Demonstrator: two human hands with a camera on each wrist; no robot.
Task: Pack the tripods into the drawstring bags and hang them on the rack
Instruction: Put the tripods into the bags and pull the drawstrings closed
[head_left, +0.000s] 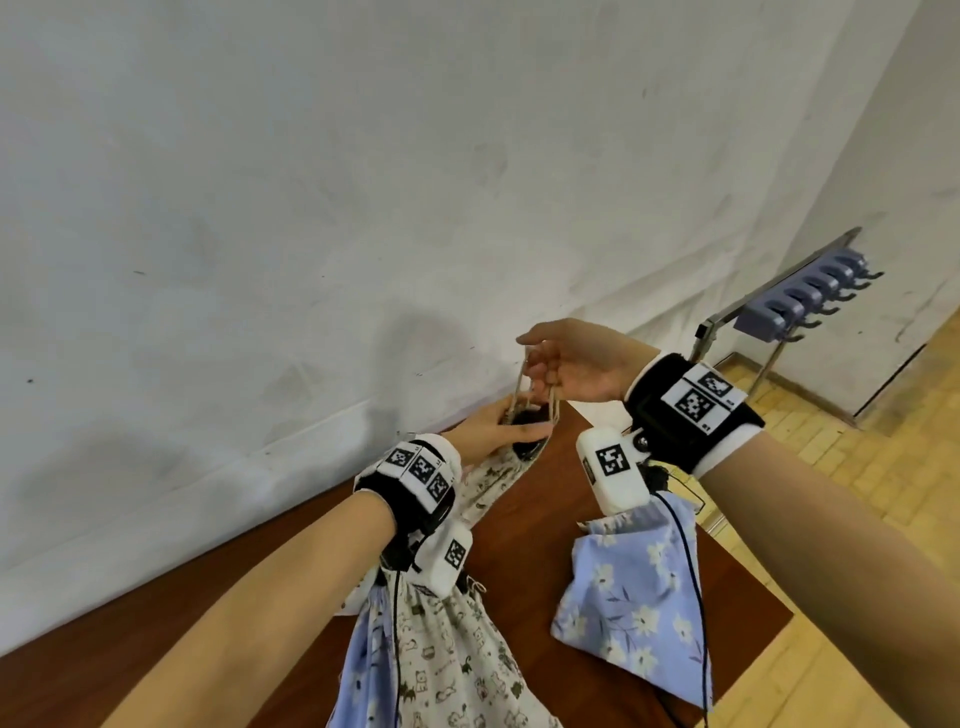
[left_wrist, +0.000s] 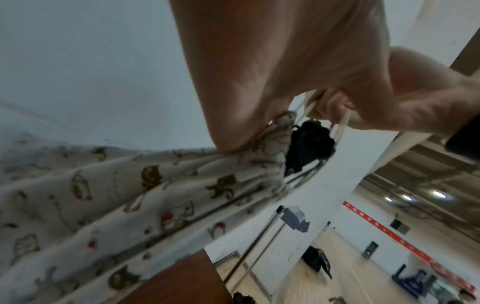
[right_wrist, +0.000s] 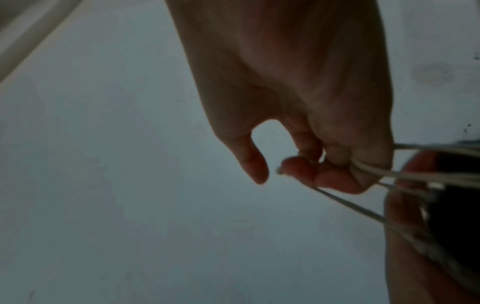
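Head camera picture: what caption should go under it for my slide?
Right hand pulls the drawstrings while left hand holds the cat-print bag mouth above the table.

right hand (head_left: 566, 364) pinching cords (head_left: 524, 387), left hand (head_left: 493, 423) gripping bag (head_left: 498, 478)
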